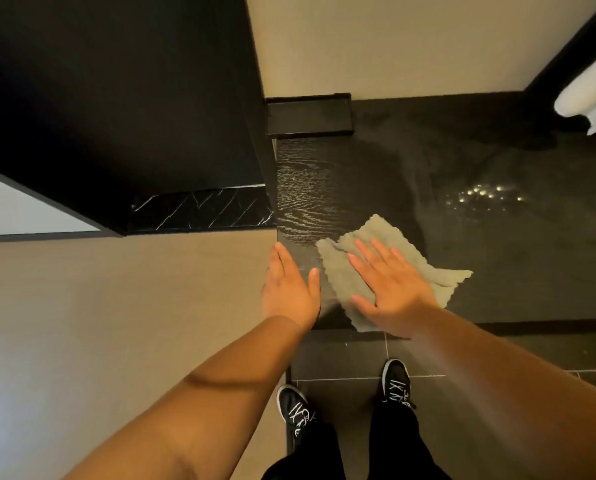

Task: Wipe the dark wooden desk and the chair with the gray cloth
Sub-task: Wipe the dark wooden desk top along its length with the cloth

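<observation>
Your right hand (392,289) covers the middle of the gray cloth (336,273) on the desk (497,254). The desk runs out past the right edge, and the white thing (587,97) over its far right corner is cut off there too.

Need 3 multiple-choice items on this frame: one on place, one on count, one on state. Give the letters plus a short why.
1. Where does the cloth lie?
A) on the floor
B) on the desk, near its front left corner
C) draped over a chair

2. How many shoes show?
A) one
B) two
C) four

3. How is the right hand placed?
A) flat on the cloth, fingers straight
B) curled in a fist
C) lifted clear of the cloth

Answers:
1 B: the cloth is spread on the dark wood, beside the left hand at the desk's edge.
2 B: a pair of black shoes stands on the tiles.
3 A: the palm and straight fingers lie on the cloth.
</observation>
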Tool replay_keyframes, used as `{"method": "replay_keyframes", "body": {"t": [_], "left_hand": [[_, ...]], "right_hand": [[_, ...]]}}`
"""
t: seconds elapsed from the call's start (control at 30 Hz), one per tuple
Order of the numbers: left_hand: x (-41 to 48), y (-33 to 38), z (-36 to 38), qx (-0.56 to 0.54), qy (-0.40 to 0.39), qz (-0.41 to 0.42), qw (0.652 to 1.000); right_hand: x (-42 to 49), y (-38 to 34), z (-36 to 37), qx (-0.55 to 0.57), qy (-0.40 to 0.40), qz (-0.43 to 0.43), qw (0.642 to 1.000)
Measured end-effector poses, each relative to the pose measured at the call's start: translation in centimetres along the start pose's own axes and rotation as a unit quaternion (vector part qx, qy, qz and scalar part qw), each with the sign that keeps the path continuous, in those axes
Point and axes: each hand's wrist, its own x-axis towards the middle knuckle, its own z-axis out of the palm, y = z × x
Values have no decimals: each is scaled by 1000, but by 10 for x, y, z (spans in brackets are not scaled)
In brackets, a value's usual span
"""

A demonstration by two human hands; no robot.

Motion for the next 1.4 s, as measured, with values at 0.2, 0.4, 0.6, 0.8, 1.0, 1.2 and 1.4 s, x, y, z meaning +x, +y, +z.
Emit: {"method": "replay_keyframes", "body": {"t": [0.2,0.4,0.6,0.8,1.0,1.2,1.4], "left_hand": [[9,-17,-6,24,-10,61,998],[8,-21,-4,3,18,66,998],[11,-22,-5,11,23,77,997],[33,-7,-22,71,15,92,993],[102,23,-78,144,23,247,958],[169,23,-89,320,-84,391,859],[188,1,-74,308,-73,445,838]], "right_hand": [[-6,8,-10,-18,-64,170,983],[-6,-57,-5,13,-62,141,988],[6,0,-14,16,-100,10,995],[14,11,-19,29,-81,36,996],[3,-52,3,70,73,156,983],[1,-45,-5,53,-34,128,990],[8,-71,-3,64,21,407,911]]}}
